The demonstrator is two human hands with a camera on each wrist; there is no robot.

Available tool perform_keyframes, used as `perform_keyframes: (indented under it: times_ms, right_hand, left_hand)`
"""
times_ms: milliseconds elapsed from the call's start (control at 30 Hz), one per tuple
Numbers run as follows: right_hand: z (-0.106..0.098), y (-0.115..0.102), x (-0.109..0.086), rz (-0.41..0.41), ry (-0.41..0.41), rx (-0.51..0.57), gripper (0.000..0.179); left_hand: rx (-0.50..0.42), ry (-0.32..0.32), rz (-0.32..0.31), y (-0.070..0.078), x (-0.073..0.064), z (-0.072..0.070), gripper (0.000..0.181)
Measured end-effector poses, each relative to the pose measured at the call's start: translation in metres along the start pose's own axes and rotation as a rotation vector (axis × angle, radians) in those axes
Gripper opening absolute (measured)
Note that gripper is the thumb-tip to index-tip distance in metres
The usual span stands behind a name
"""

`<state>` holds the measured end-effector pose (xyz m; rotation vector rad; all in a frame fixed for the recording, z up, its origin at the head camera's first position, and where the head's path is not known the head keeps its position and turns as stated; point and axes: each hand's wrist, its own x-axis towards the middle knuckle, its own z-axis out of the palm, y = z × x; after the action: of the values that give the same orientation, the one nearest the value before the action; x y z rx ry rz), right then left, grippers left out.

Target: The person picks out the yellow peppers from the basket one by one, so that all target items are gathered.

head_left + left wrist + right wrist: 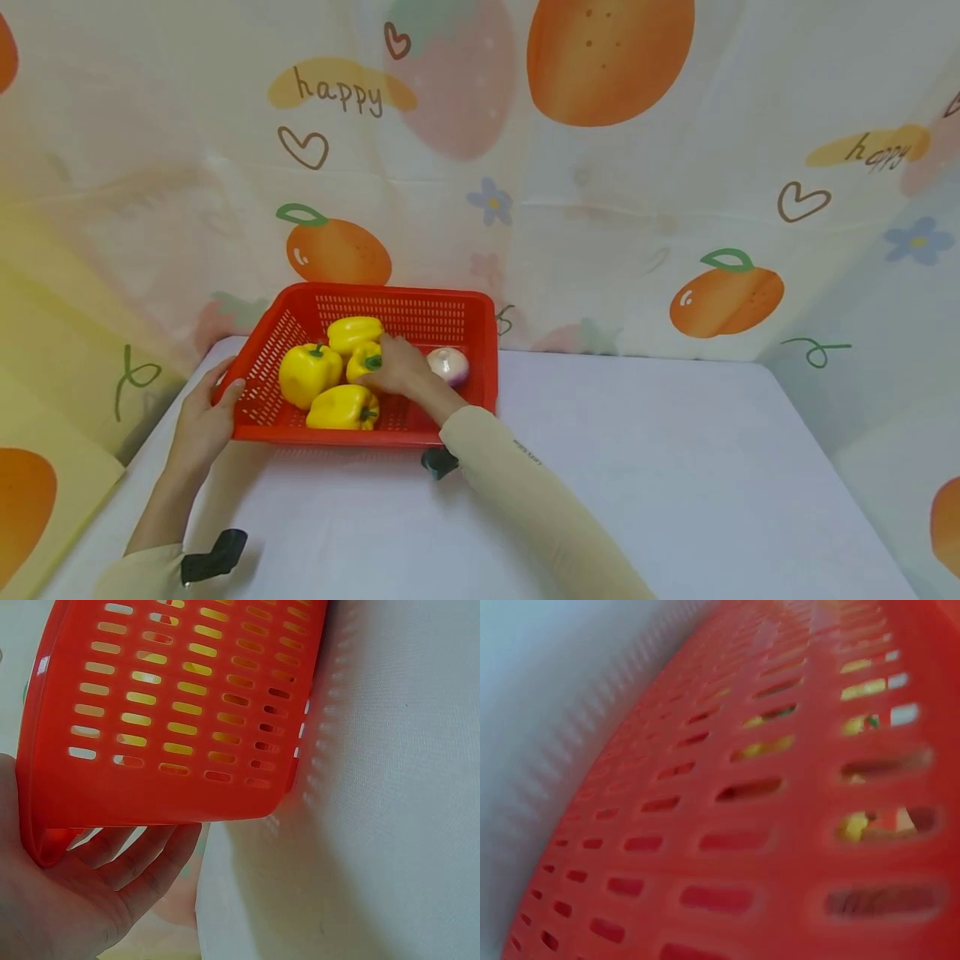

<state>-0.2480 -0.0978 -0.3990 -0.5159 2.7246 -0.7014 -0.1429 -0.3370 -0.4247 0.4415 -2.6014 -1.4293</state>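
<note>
A red slotted plastic basket point(435, 435) holds several yellow bell peppers and one purple-white onion point(448, 366). My left hand point(204, 421) grips the basket's left end, thumb at the rim and fingers against the outer wall; the left wrist view shows those fingers point(154, 862) beside the end wall. Inside the basket, my right hand point(401, 367) has its fingers and thumb around the middle yellow bell pepper point(362, 363), partly covering it. Other peppers lie around it: one behind point(356, 334), one at left point(306, 377) and one in front point(337, 408). The basket wall mostly hides the right hand in the right wrist view.
The basket stands at the back left of a table with a white cloth point(645, 467). A fruit-patterned curtain point(600, 208) hangs behind the table. Black wrist-camera mounts point(215, 557) stick out from both sleeves; the right one is just before the basket's front edge.
</note>
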Motion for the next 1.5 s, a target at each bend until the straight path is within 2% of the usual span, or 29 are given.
perform_keyframes:
  times_ms: [233, 600, 800, 900, 1033, 1300, 1367, 1500]
  right_hand:
    - [0.000, 0.004, 0.003, -0.036, 0.026, 0.054, 0.072]
    - [-0.008, 0.003, -0.006, 0.019, 0.130, 0.032, 0.072]
    - [-0.018, 0.004, -0.023, -0.078, 0.171, 0.011, 0.071]
    - [-0.032, 0.004, -0.037, -0.132, 0.190, 0.062, 0.070]
    - [-0.056, 0.011, -0.053, -0.174, 0.219, 0.133, 0.069]
    - [-0.112, 0.050, -0.071, -0.276, 0.317, 0.075, 0.064]
    - [-0.125, 0.063, -0.075, -0.284, 0.323, 0.099, 0.065]
    - [-0.144, 0.089, -0.081, -0.227, 0.311, 0.100, 0.070]
  left_hand:
    - [0.004, -0.004, -0.008, 0.001, -0.002, 0.001, 0.058]
    - [0.005, 0.012, 0.021, -0.001, 0.000, 0.001, 0.058]
    - [0.010, 0.010, -0.005, -0.004, -0.003, 0.001, 0.058]
    - [0.000, 0.001, -0.023, -0.003, -0.004, 0.001, 0.060]
    - [0.001, 0.002, -0.013, 0.000, -0.002, 0.001, 0.060]
    - [0.002, 0.009, -0.016, 0.002, -0.002, 0.001, 0.059]
    - [0.003, 0.010, -0.017, 0.002, -0.002, 0.001, 0.059]
    - [0.001, 0.008, -0.028, 0.004, -0.003, 0.002, 0.059]
